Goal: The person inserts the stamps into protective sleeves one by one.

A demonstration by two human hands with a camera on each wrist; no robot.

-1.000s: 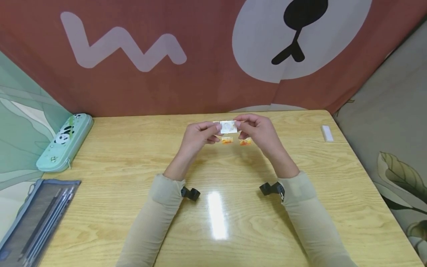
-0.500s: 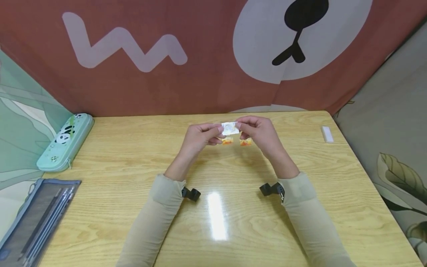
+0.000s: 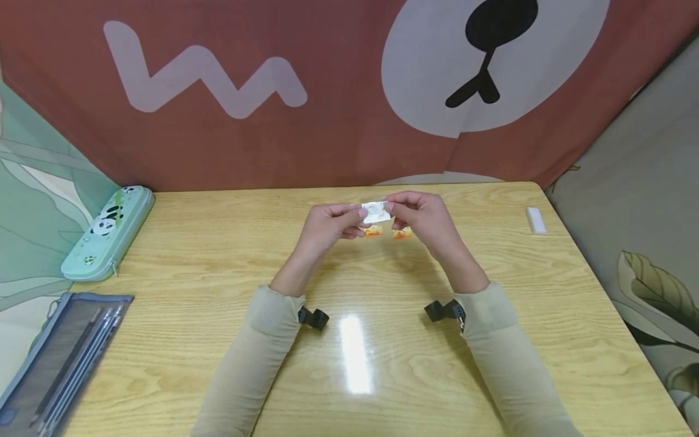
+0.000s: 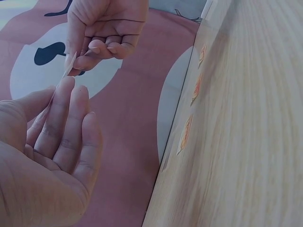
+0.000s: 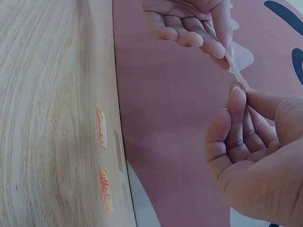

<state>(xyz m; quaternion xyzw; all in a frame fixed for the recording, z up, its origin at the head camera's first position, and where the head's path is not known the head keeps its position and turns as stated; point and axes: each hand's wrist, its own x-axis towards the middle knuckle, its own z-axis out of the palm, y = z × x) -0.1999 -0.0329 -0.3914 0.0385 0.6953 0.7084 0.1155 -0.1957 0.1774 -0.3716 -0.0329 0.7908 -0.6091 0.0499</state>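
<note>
A small white rectangular slip of paper with faint printing is held up above the table near its far edge. My left hand pinches its left end between thumb and index finger. The right end is pinched by my right hand. Seen edge-on in the left wrist view, the slip looks thin and flat. Beneath the hands lie small orange-and-yellow printed pieces, one orange piece partly covered by the left fingers and another piece near the right fingers. In the left wrist view a third piece shows.
On the left of the wooden table stand a mint-green panda pencil case and a dark mesh pouch with pens or pencils. A white block, like an eraser, lies far right. A reddish cloth hangs behind the table.
The white slip has shifted slightly right and down, its right end tilting up a little, with both hands still pinching it. The left hand has moved a little to the right.
</note>
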